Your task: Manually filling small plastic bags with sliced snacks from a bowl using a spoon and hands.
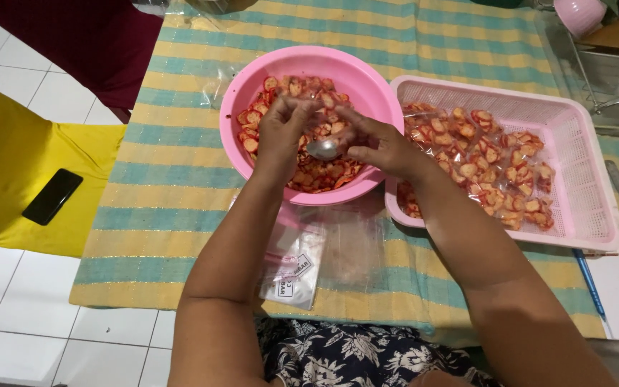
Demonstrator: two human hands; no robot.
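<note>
Portioning proceeds over the pink bowl point(311, 63), which holds red-edged chips point(318, 172) and stands on the striped cloth point(173, 179). The left hand point(284, 127) pinches what appears to be a clear bag (barely visible against the chips); the right hand point(381, 143) grips a metal spoon point(324, 148), bowl toward the left hand. Best practice, judged from this position: keep the spoon level and close above the bowl, so spills fall back in. Filled packets point(481, 165) lie in the pink basket point(596, 208) just beside.

— What's underfoot here?
— White floor tiles point(8, 344), with a striped yellow-and-teal mat point(173, 186) spread across them.
— And to the left?
— A yellow cushion point(8, 165), a dark maroon cloth point(87, 36) farther off.
</note>
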